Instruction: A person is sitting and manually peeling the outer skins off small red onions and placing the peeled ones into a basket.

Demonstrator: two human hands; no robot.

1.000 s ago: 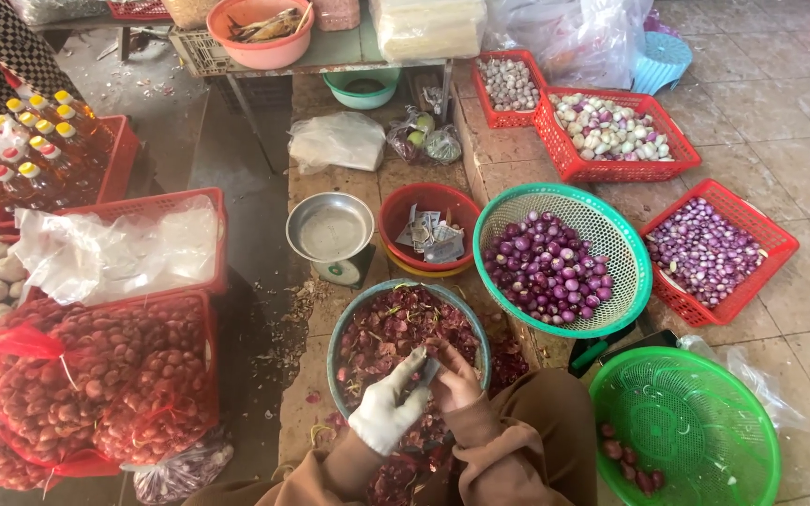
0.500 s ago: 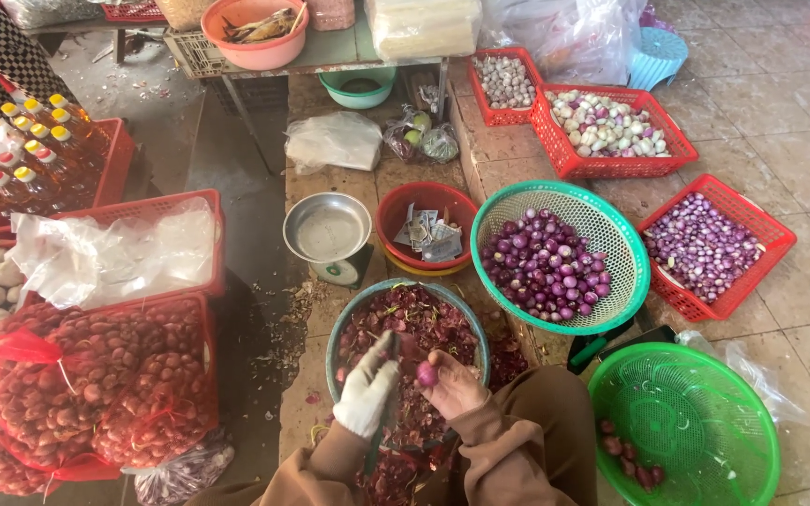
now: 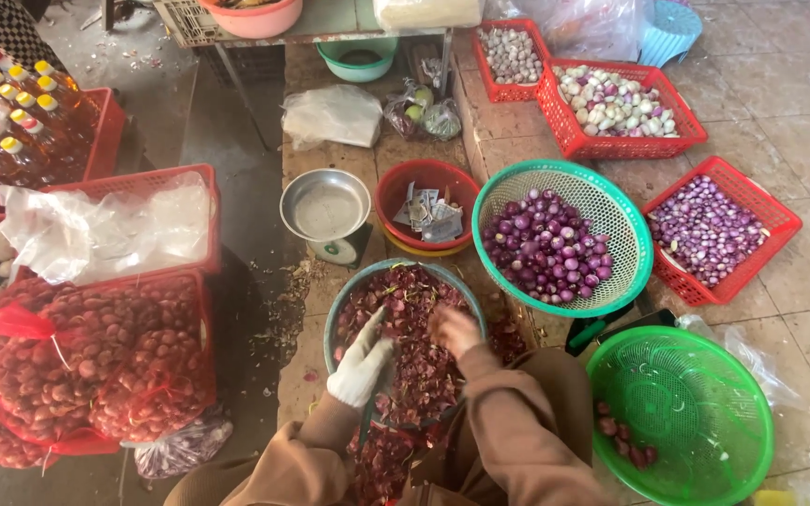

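- left hand (image 3: 360,365) wears a whitish work glove and grips a small knife (image 3: 374,330), its blade pointing up and away over the basin.
- right hand (image 3: 455,330) is bare, fingers curled down into the peelings; whether it holds a bulb cannot be told.
- round metal basin (image 3: 335,309) sits on the floor right in front of the person, tilted slightly, its rim grey-green.
- shallot skins (image 3: 414,356), dry and reddish-purple, fill the basin in a loose heap, some spilling over the near edge.
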